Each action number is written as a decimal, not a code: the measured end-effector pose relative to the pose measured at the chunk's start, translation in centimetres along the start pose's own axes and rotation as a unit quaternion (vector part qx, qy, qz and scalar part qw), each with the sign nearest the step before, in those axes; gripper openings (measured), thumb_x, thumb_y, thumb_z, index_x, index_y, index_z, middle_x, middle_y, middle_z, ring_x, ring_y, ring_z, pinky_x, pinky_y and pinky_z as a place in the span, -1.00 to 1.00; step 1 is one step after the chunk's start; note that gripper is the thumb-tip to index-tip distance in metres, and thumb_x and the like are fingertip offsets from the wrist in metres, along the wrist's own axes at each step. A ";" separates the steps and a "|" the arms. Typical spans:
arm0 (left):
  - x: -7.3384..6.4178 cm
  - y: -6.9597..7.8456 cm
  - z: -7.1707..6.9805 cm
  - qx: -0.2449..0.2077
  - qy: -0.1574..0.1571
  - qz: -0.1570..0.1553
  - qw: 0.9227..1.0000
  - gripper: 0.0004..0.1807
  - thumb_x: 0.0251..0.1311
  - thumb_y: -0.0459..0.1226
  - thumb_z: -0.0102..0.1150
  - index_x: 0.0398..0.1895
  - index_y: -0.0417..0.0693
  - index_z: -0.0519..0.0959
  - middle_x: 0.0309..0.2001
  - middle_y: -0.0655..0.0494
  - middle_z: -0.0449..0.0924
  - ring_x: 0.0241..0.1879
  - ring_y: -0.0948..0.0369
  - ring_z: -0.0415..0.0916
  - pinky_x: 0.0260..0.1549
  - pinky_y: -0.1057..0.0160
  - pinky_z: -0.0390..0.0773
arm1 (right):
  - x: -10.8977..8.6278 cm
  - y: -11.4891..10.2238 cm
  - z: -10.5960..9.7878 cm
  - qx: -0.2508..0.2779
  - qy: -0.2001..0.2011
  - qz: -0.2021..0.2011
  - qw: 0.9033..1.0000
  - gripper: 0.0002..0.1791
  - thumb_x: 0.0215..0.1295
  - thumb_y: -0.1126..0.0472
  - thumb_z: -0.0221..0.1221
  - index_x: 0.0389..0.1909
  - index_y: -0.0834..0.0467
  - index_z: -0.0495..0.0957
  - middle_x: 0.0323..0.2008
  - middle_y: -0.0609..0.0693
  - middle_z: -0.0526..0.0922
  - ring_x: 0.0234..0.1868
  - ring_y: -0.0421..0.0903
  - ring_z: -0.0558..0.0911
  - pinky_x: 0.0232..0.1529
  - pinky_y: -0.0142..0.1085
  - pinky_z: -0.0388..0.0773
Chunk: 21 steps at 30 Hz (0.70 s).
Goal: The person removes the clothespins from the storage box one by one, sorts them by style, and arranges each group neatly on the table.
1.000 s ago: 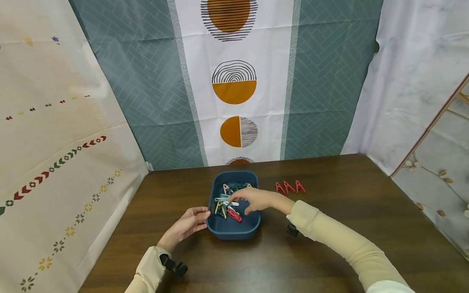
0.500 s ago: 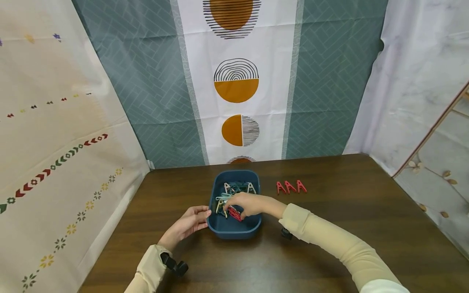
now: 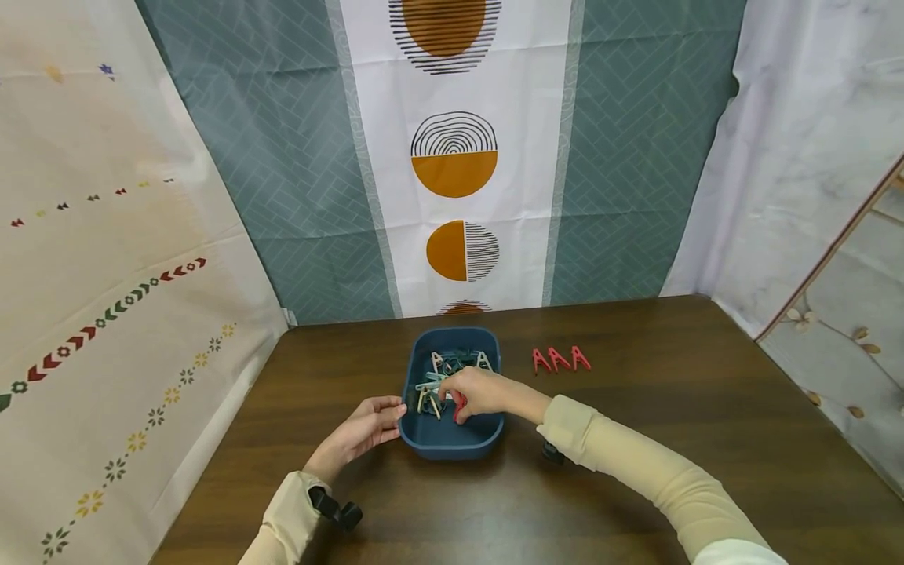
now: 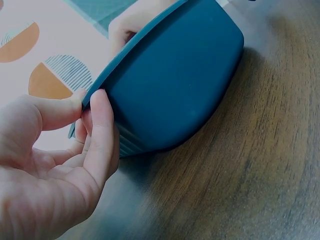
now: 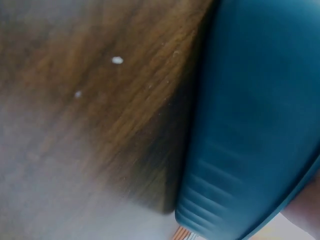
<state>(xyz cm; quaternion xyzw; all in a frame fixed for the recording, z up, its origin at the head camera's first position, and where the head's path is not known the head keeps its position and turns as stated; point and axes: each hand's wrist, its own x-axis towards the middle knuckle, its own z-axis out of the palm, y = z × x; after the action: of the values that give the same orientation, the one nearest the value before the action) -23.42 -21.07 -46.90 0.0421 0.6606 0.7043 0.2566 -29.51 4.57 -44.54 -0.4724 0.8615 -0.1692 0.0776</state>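
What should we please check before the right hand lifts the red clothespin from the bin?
1. Left hand steadies blue bin: ok, it pinches the rim.
2. Blue bin upright on table: ok.
3. Right hand holds red clothespin: ok, apparently pinched.
4. Red clothespin free of other clothespins: cannot tell, the hand partly hides it.
5. Three red clothespins on table: ok, lined up right of the bin.

The person's sleeved left arm (image 3: 278, 526) extends forward, the left hand (image 3: 367, 428) pinching between thumb (image 4: 59, 112) and fingers (image 4: 102, 117), while the right arm (image 3: 650, 464) slants inward, the right hand (image 3: 487, 394) angled downward and pinching likewise.
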 end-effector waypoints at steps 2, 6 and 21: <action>0.0 0.0 0.0 -0.001 0.002 -0.004 1.000 -0.46 0.41 -0.28 0.00 0.24 -0.52 0.14 -0.25 0.11 0.54 -0.35 0.33 0.59 -0.25 0.41 0.65 | 0.0 0.0 0.2 0.026 0.006 -0.007 1.000 -0.58 0.05 0.16 0.44 -0.05 0.12 0.60 -0.53 -0.14 0.56 -0.55 -0.34 0.45 -0.48 -0.55 0.45; 0.0 0.0 0.1 0.001 0.000 -0.003 1.000 -0.45 0.41 -0.27 0.00 0.25 -0.54 0.14 -0.25 0.12 0.54 -0.35 0.34 0.59 -0.25 0.41 0.65 | 0.0 -0.1 0.3 0.075 0.005 -0.026 0.997 -0.64 0.12 0.23 0.38 -0.05 0.18 0.57 -0.42 -0.07 0.70 -0.47 -0.35 0.60 -0.38 -0.58 0.53; -0.2 0.0 0.1 0.005 -0.005 0.003 1.000 -0.47 0.41 -0.28 0.00 0.22 -0.55 0.15 -0.26 0.14 0.55 -0.33 0.35 0.59 -0.24 0.41 0.65 | -1.0 -0.6 -0.4 0.102 -0.098 -0.021 0.990 -0.44 0.05 0.38 0.39 0.13 0.13 0.51 0.01 0.01 0.64 0.02 -0.15 0.61 0.02 -0.39 0.57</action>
<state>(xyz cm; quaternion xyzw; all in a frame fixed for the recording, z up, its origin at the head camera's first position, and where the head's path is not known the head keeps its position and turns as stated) -23.25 -21.04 -46.80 0.0492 0.6630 0.7013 0.2572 -28.64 5.26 -43.96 -0.4941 0.8180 -0.2107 0.2059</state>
